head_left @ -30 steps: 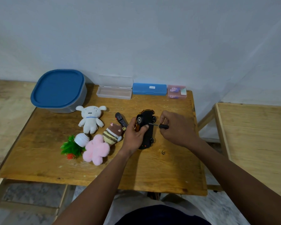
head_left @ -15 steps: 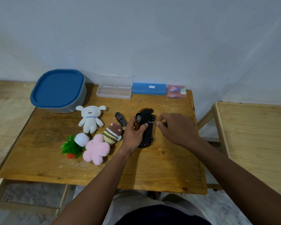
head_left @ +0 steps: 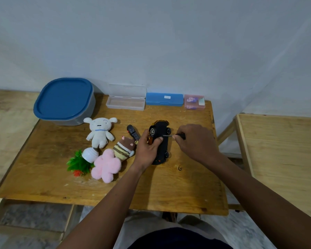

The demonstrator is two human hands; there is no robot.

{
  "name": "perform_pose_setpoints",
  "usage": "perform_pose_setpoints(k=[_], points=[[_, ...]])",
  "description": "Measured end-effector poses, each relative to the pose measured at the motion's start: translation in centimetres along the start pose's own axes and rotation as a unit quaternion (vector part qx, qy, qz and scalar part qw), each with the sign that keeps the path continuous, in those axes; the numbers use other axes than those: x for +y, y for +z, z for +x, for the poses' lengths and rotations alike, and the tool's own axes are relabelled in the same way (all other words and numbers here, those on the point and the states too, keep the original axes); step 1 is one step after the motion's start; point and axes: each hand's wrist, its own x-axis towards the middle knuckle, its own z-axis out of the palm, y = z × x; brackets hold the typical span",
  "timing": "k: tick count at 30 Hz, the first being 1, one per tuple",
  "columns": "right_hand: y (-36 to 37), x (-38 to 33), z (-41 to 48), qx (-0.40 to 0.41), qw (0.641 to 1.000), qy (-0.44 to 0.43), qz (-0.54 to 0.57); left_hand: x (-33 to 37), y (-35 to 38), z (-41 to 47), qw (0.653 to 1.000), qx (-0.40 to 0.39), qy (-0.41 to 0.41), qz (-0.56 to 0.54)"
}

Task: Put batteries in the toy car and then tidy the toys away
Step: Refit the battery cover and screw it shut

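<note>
The toy car, black underneath with an orange body, rests tipped on its side at the middle of the wooden table, underside facing right. My left hand grips its left side, thumb on the underside. My right hand holds a small black-handled screwdriver, its thin tip touching the car's underside near the front wheels. Left of the car lie a white plush dog, a striped brown plush, a pink flower plush, a small potted plastic plant and a black remote.
A grey tub with a blue lid stands at the back left. Along the wall sit an open clear case, a blue case and a small pink box. A second wooden table stands to the right.
My right hand has shifted slightly and turned around the screwdriver, whose tip stays on the car's underside. My left hand and the car have barely moved.
</note>
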Motion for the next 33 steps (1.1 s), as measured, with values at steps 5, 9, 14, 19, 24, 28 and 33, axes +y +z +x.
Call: perform_pose_setpoints(k=[5,9,14,19,24,28,33], points=[[-0.2,-0.1,0.0,-0.011,1.000,0.016,0.004,0.2,0.2,-0.3,1.000,-0.004,0.001,0.004],[-0.6,-0.2,-0.2,-0.033,0.999,-0.013,0.038,0.1,0.1,-0.5,1.000,-0.006,-0.004,0.009],[-0.7,0.1,-0.1,-0.013,0.999,-0.030,0.036,0.5,0.6,-0.4,1.000,-0.002,-0.007,0.015],[-0.6,1.1,0.0,0.015,1.000,-0.020,-0.011,0.9,0.7,-0.2,1.000,-0.014,-0.005,0.018],[-0.5,0.9,-0.2,-0.010,1.000,0.010,-0.016,1.4,1.0,-0.1,1.000,-0.021,0.001,0.016],[-1.2,1.1,-0.1,-0.035,0.998,-0.029,0.042,1.5,0.6,0.1,0.999,-0.031,-0.003,0.017],[-0.9,1.5,0.3,-0.003,0.999,-0.047,-0.003,1.8,0.3,0.3,0.999,-0.031,0.001,0.014]])
